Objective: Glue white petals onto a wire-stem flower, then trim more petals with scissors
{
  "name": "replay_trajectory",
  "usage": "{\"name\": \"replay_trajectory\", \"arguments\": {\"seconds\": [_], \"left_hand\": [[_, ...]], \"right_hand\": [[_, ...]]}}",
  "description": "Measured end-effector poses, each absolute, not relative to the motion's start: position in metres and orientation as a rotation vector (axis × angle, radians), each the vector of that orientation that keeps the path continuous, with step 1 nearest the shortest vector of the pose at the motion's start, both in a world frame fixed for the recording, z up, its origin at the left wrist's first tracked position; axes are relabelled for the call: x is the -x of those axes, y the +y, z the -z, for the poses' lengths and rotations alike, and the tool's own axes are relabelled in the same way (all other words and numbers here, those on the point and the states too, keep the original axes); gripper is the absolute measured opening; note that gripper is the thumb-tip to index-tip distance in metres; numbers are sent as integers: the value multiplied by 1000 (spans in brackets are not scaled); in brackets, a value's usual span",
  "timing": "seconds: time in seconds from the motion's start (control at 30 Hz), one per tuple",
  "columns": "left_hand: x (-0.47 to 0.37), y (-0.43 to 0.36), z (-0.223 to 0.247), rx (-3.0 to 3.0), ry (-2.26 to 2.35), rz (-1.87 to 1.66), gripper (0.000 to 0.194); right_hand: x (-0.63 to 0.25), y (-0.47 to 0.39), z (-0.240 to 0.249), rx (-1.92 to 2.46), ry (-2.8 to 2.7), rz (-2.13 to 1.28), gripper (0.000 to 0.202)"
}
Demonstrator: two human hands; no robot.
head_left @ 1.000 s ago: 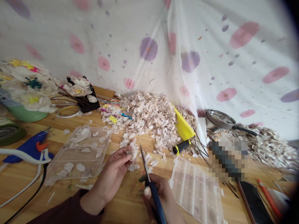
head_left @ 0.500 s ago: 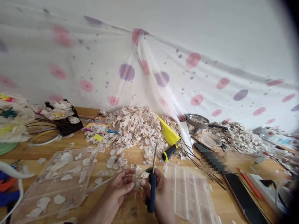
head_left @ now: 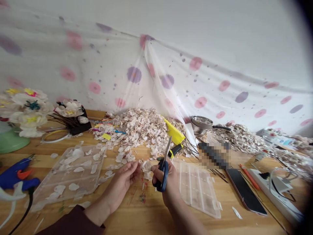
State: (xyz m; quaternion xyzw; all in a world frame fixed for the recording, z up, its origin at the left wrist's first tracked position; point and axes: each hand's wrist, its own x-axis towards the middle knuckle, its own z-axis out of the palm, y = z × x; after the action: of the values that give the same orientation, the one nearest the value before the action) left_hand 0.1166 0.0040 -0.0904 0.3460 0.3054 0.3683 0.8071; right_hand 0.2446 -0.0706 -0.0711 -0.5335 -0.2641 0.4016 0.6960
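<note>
My right hand (head_left: 165,174) is wrapped round scissors (head_left: 164,173) with dark blue handles, the blades pointing up and away. Between its thumb and fingertips is a pale, thin petal-like flake (head_left: 146,166). My left hand (head_left: 128,174) is just left of the flake, with fingers curled and the thumb pressed to them; anything between them is hidden. Beyond the hands lies a large heap of similar flakes (head_left: 144,127). At the left, a clear plastic compartment box part (head_left: 66,176) has loose flakes on it. Right of my right hand lies another clear divided tray (head_left: 195,186).
A blue glue gun (head_left: 14,173) lies at the left, below handmade white flowers (head_left: 31,112). A yellow-bladed knife-like tool (head_left: 174,133), metal bowl (head_left: 201,122), dark phone (head_left: 244,191) and white power strip (head_left: 276,195) stand to the right. A patterned plastic sheet (head_left: 102,71) covers the wall.
The hands have drawn slightly apart, and the flake is now at the right hand's fingertips. The left fingers have curled in. The scissors have tilted rightward. The view has shifted.
</note>
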Motion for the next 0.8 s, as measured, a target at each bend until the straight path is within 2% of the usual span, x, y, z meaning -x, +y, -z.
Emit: {"name": "replay_trajectory", "arguments": {"seconds": [0.23, 0.6, 0.8], "left_hand": [[-123, -3, 86, -854, 380, -602, 18], [-118, 1, 97, -844, 441, -647, 26], [-113, 7, 86, -671, 521, -789, 26]], "right_hand": [[-238, -69, 81, 1154, -690, -1005, 41], [-238, -70, 77, 1196, -668, -989, 50], [-239, -74, 87, 1299, -907, -906, 51]]}}
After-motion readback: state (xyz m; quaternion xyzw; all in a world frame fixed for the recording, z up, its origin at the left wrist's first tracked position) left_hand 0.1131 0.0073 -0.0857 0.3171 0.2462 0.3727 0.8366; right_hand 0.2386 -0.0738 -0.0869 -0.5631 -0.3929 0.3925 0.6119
